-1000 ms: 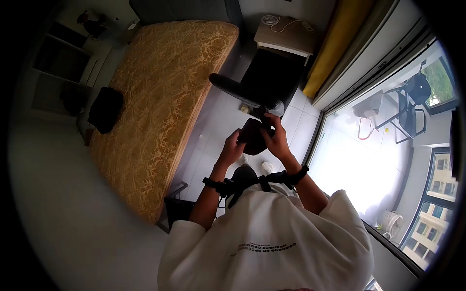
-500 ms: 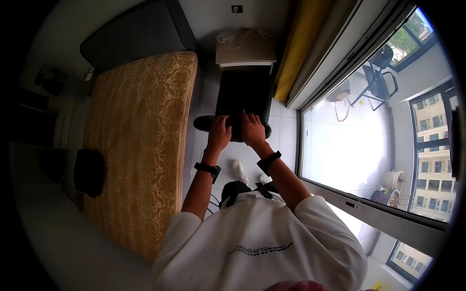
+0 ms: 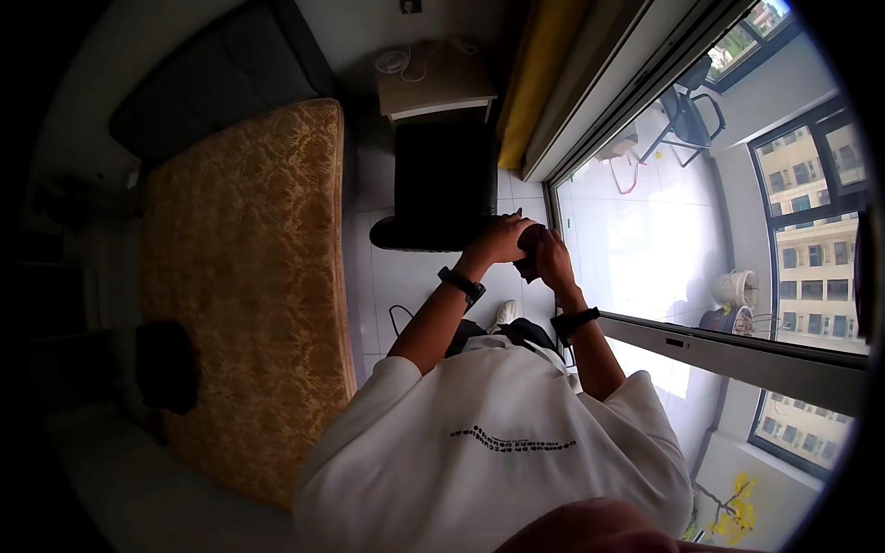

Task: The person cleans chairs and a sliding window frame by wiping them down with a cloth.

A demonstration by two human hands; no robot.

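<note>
Forearms forward, converging; left hand (image 3: 499, 242) and right hand (image 3: 556, 262) nearly meet, each grip curled on a dark, crumpled, cloth-like item (image 3: 530, 239) held between them, by the end of the black chair (image 3: 445, 170)'s rounded backrest. Chair blocks the way to the wood-look nightstand (image 3: 435, 90). Gold floral mattress (image 3: 253, 276) left, glass sliding door (image 3: 636, 221) right, pale floor tiles (image 3: 383, 286) below.

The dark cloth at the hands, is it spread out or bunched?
Bunched: the dark cloth shows as a small crumpled patch between left hand and right hand. Neat folds inside: cannot tell.
</note>
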